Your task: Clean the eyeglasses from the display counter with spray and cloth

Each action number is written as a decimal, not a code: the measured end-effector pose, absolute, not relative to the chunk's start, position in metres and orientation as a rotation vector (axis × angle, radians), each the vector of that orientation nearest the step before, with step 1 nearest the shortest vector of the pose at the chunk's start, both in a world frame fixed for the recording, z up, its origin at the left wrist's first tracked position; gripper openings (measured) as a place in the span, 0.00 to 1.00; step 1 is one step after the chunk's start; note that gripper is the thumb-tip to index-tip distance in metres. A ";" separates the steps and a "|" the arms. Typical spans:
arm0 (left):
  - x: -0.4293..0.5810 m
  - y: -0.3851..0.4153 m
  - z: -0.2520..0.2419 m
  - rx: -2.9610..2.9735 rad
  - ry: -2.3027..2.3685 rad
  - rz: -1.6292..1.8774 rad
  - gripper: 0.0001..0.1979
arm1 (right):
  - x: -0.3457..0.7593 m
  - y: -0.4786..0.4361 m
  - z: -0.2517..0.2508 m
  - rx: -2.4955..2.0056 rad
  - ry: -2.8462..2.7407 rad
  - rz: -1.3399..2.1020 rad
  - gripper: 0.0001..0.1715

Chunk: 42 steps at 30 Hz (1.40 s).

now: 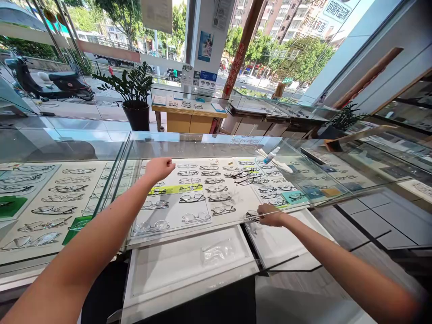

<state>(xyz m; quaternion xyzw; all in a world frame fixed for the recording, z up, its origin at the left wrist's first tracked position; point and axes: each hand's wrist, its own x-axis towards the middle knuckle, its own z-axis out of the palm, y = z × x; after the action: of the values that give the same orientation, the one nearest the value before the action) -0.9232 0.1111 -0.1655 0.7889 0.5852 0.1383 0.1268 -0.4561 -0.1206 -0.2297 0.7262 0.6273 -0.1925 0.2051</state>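
My left hand (159,169) is curled into a fist over the glass top of the display counter (189,146). The inside of that fist is hidden, so I cannot make out whether anything is in it. Low at the right, my right hand (271,215) reaches into the counter from its near side, its fingers closed on a pair of eyeglasses (252,215) at the edge of the display board. Rows of eyeglasses (223,210) lie on the white board beside it. Two dark frames (245,181) are by the middle of the counter.
A pulled-out white drawer (162,270) holds a clear plastic bag (218,253). A spray bottle (272,155) and a white cloth (281,166) rest on the glass. Beyond stand a potted plant (137,101) and a wooden cabinet (189,121) before the window.
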 end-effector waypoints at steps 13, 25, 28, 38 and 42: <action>-0.925 0.102 -0.158 2.317 1.659 0.346 0.16 | -0.471 -0.178 -0.161 1.926 1.792 -0.584 0.12; -0.922 0.107 -0.164 2.287 1.696 0.370 0.16 | -0.477 -0.104 -0.025 1.926 2.257 -0.230 0.08; -0.922 0.107 -0.162 2.288 1.695 0.363 0.15 | -0.487 -0.047 -0.031 1.888 2.347 0.062 0.09; -0.922 0.112 -0.165 2.271 1.698 0.403 0.15 | -0.505 0.062 -0.099 1.724 2.382 0.299 0.08; -0.922 0.116 -0.170 2.264 1.715 0.421 0.16 | -0.495 0.077 -0.118 1.684 2.427 0.286 0.06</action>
<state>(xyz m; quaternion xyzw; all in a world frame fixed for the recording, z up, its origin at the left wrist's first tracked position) -0.9220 0.1159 -0.1697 0.7812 0.5919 0.1455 0.1349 -0.4951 0.0772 -0.1185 0.5653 0.8147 0.0962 0.0866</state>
